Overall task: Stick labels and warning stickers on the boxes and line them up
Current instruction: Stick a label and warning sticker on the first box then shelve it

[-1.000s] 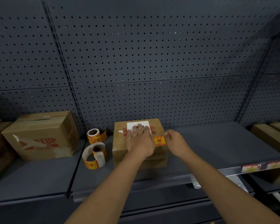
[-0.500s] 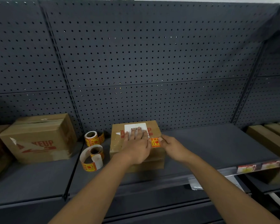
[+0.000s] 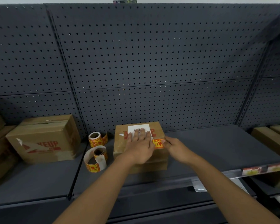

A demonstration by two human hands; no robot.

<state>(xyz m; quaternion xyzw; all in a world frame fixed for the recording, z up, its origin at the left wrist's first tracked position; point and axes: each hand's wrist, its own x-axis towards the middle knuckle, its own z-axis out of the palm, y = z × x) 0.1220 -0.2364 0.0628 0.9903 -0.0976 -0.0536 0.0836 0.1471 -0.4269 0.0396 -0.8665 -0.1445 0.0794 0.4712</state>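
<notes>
**Sticker going on the middle box**

Grey pegboard shelving all round. My left hand (image 3: 140, 147) lies flat, fingers straight, on the small box (image 3: 120, 146), fingertips over its white label (image 3: 138, 127). My right hand (image 3: 176, 147) pinches the orange warning sticker (image 3: 158, 143) at the box's top right edge. Two sticker rolls (image 3: 96, 156) sit just left on the shelf (image 3: 217, 151), a bigger box (image 3: 44, 139) beyond them.

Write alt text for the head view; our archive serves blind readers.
A left hand presses flat on a brown cardboard box bearing a white label, while the right hand sets an orange warning sticker on it.
</notes>
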